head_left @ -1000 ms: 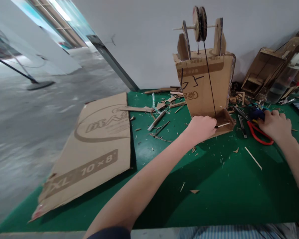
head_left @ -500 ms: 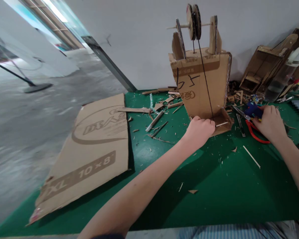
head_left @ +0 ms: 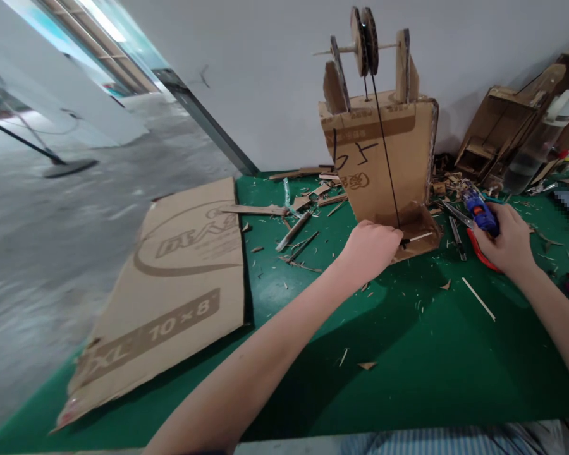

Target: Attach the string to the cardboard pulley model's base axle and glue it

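My left hand (head_left: pixel 372 245) is closed at the foot of the cardboard stand (head_left: pixel 384 151), pinching the end of a thin wooden stick (head_left: pixel 420 237). Black string (head_left: pixel 389 158) runs from the cardboard pulley wheel (head_left: pixel 364 41) down to the stick. My fingertips are partly hidden. On the right, my right hand (head_left: pixel 509 243) is wrapped round a blue glue gun (head_left: pixel 484 218), held just above the table. Below that hand are the red handles of scissors (head_left: pixel 478 249), their blades pointing up-left. A slim cutter knife (head_left: pixel 458 239) lies beside them.
A large cardboard sheet (head_left: pixel 194 259) covers the left of the green table (head_left: pixel 408 385). Cardboard scraps (head_left: pixel 308 202) and shavings lie around the stand. At the back right are a clear bottle (head_left: pixel 533 148) and another cardboard build (head_left: pixel 490 136). A loose stick (head_left: pixel 478 298) lies in front.
My right hand has turned and closed round the glue gun, whose body now shows more fully. My left hand has shifted slightly left, still at the stick, and the string's lower end moved with it.
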`<state>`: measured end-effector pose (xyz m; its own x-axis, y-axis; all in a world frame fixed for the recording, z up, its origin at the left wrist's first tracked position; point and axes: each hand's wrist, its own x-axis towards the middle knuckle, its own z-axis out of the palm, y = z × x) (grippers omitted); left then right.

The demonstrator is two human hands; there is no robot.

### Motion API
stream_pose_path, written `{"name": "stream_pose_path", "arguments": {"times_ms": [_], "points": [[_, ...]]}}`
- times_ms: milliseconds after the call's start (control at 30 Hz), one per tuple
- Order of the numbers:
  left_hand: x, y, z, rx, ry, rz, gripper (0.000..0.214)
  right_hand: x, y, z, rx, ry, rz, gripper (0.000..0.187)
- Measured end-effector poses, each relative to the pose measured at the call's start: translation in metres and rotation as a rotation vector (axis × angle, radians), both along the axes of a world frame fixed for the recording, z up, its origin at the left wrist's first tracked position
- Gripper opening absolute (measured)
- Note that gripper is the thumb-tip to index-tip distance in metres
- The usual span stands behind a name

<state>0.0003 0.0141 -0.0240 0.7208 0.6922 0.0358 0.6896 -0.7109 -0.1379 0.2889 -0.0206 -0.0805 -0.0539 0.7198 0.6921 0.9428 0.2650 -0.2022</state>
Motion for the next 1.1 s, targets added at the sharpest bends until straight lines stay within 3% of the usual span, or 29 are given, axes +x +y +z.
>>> {"name": "stream_pose_path", "arguments": {"times_ms": [200, 400, 500, 600, 700, 833, 1100], "points": [[0.001, -0.001, 0.002, -0.089, -0.022, 0.078, 0.024, -0.028, -0.012, 0.009, 0.067, 0.094, 0.176, 0.035], [-0.004, 0.005, 0.002, -0.167, -0.098, 0.086, 0.023, -0.053, -0.036, 0.002, -0.253, 0.301, 0.221, 0.027], [-0.005, 0.007, 0.002, -0.191, -0.125, 0.078, 0.021, -0.057, -0.044, 0.0, -0.394, 0.414, 0.342, 0.019], [-0.006, 0.008, 0.003, -0.196, -0.127, 0.104, 0.023, -0.058, -0.045, 0.001, -0.613, 0.654, 0.414, 0.016], [-0.007, 0.009, 0.005, -0.202, -0.126, 0.093, 0.023, -0.057, -0.045, 0.002, -0.787, 0.909, 0.399, 0.023], [-0.012, 0.013, 0.006, -0.206, -0.125, 0.086, 0.017, -0.053, -0.044, 0.005, -0.885, 0.978, 0.392, 0.024], [-0.02, 0.012, 0.011, -0.144, -0.071, 0.015, 0.008, -0.05, -0.042, -0.002, -0.926, 0.967, 0.426, 0.026]]}}
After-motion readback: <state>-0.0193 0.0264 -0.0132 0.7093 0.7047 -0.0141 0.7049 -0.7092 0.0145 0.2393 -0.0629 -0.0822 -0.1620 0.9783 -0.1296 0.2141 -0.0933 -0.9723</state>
